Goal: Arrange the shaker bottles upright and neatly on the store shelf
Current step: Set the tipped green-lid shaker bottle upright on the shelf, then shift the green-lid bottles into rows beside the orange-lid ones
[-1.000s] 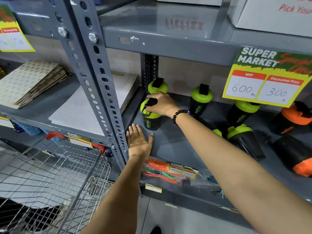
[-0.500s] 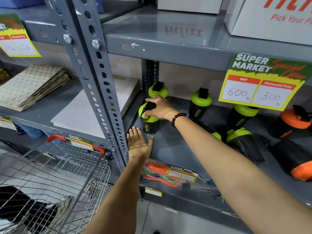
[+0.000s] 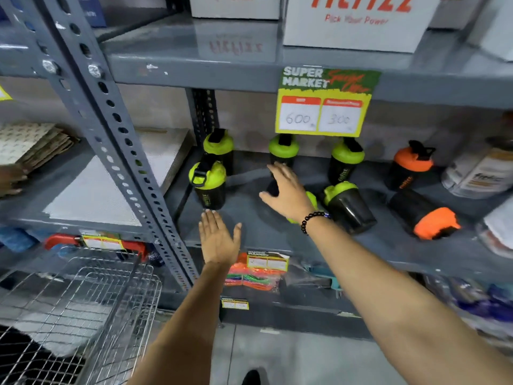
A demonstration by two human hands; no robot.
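Released since the earlier frame, the front green-lidded shaker (image 3: 207, 184) stands upright at the shelf's (image 3: 249, 218) near left. Right hand (image 3: 288, 194) has shifted right; fingers spread, holding nothing, over a toppled green shaker (image 3: 311, 202). Left hand (image 3: 219, 238) lies flat and open on the shelf edge. Another green shaker (image 3: 348, 207) and an orange shaker (image 3: 424, 215) lie toppled further right.

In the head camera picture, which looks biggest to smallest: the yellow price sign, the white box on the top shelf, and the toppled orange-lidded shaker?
1. White box, though cut off by the frame's top edge.
2. Price sign.
3. Toppled orange-lidded shaker.
The shaker lies nearer the camera than the box, so its true size is unsure.
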